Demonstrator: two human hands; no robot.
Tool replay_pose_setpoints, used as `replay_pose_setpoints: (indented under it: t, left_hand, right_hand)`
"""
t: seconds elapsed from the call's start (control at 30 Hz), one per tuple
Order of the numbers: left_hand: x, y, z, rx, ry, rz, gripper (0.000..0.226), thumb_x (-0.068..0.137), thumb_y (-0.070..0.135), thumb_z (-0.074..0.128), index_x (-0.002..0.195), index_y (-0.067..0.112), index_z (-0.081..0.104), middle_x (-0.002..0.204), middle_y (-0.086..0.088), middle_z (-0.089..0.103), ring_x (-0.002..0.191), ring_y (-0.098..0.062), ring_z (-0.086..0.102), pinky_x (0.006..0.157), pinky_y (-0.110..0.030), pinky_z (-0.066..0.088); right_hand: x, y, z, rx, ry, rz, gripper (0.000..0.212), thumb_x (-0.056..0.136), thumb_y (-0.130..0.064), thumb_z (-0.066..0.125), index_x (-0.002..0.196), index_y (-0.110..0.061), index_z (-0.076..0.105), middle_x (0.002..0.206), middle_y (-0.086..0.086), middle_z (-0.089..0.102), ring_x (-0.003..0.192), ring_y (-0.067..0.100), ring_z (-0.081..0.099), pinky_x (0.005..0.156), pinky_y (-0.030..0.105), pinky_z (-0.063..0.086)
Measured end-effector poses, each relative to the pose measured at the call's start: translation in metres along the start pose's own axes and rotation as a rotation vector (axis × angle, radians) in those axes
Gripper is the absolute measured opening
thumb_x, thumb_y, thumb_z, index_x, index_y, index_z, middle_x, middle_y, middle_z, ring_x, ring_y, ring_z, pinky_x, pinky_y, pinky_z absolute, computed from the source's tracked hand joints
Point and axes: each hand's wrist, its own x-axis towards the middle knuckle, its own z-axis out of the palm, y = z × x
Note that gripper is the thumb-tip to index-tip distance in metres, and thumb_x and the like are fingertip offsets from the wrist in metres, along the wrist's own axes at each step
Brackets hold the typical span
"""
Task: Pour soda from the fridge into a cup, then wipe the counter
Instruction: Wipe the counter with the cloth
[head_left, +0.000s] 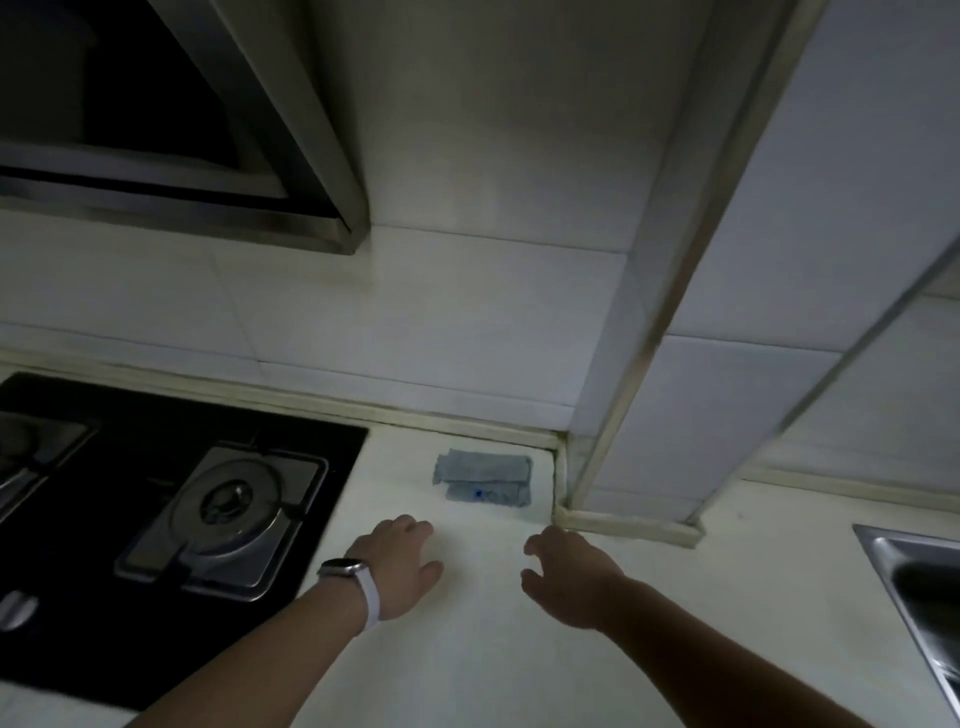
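Fingers (415, 526) of the left hand (400, 566) sit close together and slightly bent, palm down, low over the counter (483, 665). I can't tell whether they touch it (the head view, the only one, is dim and blurred). The wrist has a watch (345, 569) w/ a white strap; its face is dark and nothing on it can be read.

The right hand (576, 579) is just right of the left, a gap of bare counter between them. Its fingers (537, 544) are loosely curled, thumb held apart from the rest, and they grip nothing. Both forearms come in from the near edge.

The cloth (485, 478), grey-blue and folded flat, lies on the counter beyond both hands, at the far edge, close to the tiled wall (415, 312) and just left of the corner pillar (701, 364). Neither hand touches it. There's a small blue mark on its near fold, poss. a label, too small to read.

Left of the hands is a black gas hob (104, 519) set into the counter, w/ a round burner (231, 499) on a metal plate. A range hood (234, 156) hangs above it, far left. At the right edge, part of a steel sink (893, 551) shows.
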Motion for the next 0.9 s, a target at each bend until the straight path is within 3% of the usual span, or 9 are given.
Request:
replay_pose_setpoints:
  t: [0.17, 0.27, 0.4, 0.5, 0.57, 0.63, 0.73, 0.8, 0.9]
  left_hand:
    - [0.042, -0.008, 0.003, -0.119, -0.021, -0.002, 0.072, 0.093, 0.053, 0.043, 0.154, 0.023, 0.018, 0.163, -0.004, 0.011, 0.147, -0.024, 0.022, 0.116, -0.038, 0.029]
    - [0.068, -0.015, 0.006, -0.139, -0.049, -0.017, 0.077, 0.091, 0.054, 0.044, 0.155, 0.025, 0.012, 0.164, -0.005, 0.008, 0.148, -0.025, 0.019, 0.117, -0.039, 0.026]
    - [0.102, -0.016, 0.009, -0.104, 0.015, 0.066, 0.072, 0.089, 0.046, 0.046, 0.152, 0.023, 0.018, 0.157, -0.006, 0.027, 0.138, -0.025, 0.035, 0.108, -0.038, 0.038]
    - [0.129, -0.016, 0.015, -0.08, 0.047, 0.093, 0.073, 0.089, 0.044, 0.05, 0.151, 0.018, 0.022, 0.154, -0.009, 0.03, 0.135, -0.026, 0.038, 0.107, -0.036, 0.04]
    - [0.149, -0.015, 0.019, -0.053, 0.043, 0.132, 0.076, 0.089, 0.04, 0.053, 0.152, 0.015, 0.021, 0.158, -0.013, 0.023, 0.142, -0.03, 0.03, 0.113, -0.038, 0.036]
    - [0.167, -0.012, 0.024, -0.038, 0.04, 0.194, 0.076, 0.086, 0.034, 0.055, 0.152, 0.009, 0.026, 0.158, -0.017, 0.023, 0.146, -0.035, 0.023, 0.116, -0.043, 0.032]
    - [0.2, -0.013, 0.034, -0.041, -0.004, 0.235, 0.071, 0.076, 0.029, 0.058, 0.138, -0.005, 0.048, 0.144, -0.028, 0.045, 0.133, -0.046, 0.043, 0.111, -0.056, 0.035]
    - [0.216, -0.013, 0.038, -0.02, 0.024, 0.253, 0.071, 0.077, 0.028, 0.062, 0.137, -0.007, 0.048, 0.145, -0.025, 0.043, 0.132, -0.044, 0.046, 0.109, -0.052, 0.023]
    - [0.231, -0.014, 0.047, -0.024, 0.099, 0.269, 0.072, 0.095, 0.027, 0.048, 0.153, 0.004, 0.012, 0.158, -0.002, 0.001, 0.15, -0.024, 0.003, 0.114, -0.029, -0.008]
  right_hand:
    - [0.033, -0.007, 0.003, -0.057, -0.001, 0.053, 0.054, 0.094, -0.041, 0.047, 0.142, -0.017, 0.039, 0.141, 0.005, 0.042, 0.126, 0.025, 0.044, 0.103, 0.04, 0.043]
    - [0.057, -0.008, 0.003, -0.048, 0.045, 0.068, 0.056, 0.091, -0.039, 0.051, 0.141, -0.017, 0.038, 0.14, 0.004, 0.041, 0.125, 0.024, 0.044, 0.102, 0.04, 0.044]
    - [0.092, -0.005, 0.005, -0.077, 0.034, 0.07, 0.062, 0.09, -0.034, 0.05, 0.146, -0.018, 0.029, 0.147, 0.005, 0.032, 0.132, 0.026, 0.036, 0.107, 0.043, 0.04]
    - [0.126, 0.0, 0.006, -0.122, 0.014, 0.069, 0.066, 0.088, -0.031, 0.05, 0.148, -0.02, 0.025, 0.153, 0.008, 0.023, 0.138, 0.029, 0.029, 0.109, 0.046, 0.038]
    - [0.149, 0.004, 0.007, -0.158, 0.001, 0.038, 0.065, 0.089, -0.031, 0.051, 0.147, -0.019, 0.025, 0.155, 0.009, 0.017, 0.14, 0.03, 0.026, 0.11, 0.044, 0.037]
    - [0.17, 0.006, 0.01, -0.166, -0.03, 0.013, 0.068, 0.091, -0.031, 0.05, 0.151, -0.018, 0.02, 0.159, 0.008, 0.009, 0.146, 0.03, 0.013, 0.117, 0.042, 0.025]
    - [0.198, 0.012, 0.017, -0.222, 0.005, -0.036, 0.076, 0.093, -0.033, 0.052, 0.155, -0.017, 0.011, 0.163, 0.007, 0.003, 0.148, 0.032, 0.002, 0.122, 0.043, 0.007]
    - [0.21, 0.018, 0.022, -0.266, 0.032, -0.077, 0.075, 0.096, -0.034, 0.048, 0.156, -0.016, 0.006, 0.164, 0.008, 0.001, 0.149, 0.031, 0.0, 0.121, 0.043, 0.001]
    - [0.22, 0.025, 0.031, -0.233, 0.039, -0.092, 0.071, 0.1, -0.033, 0.04, 0.157, -0.017, 0.0, 0.165, 0.006, -0.005, 0.15, 0.028, -0.004, 0.12, 0.042, -0.003]
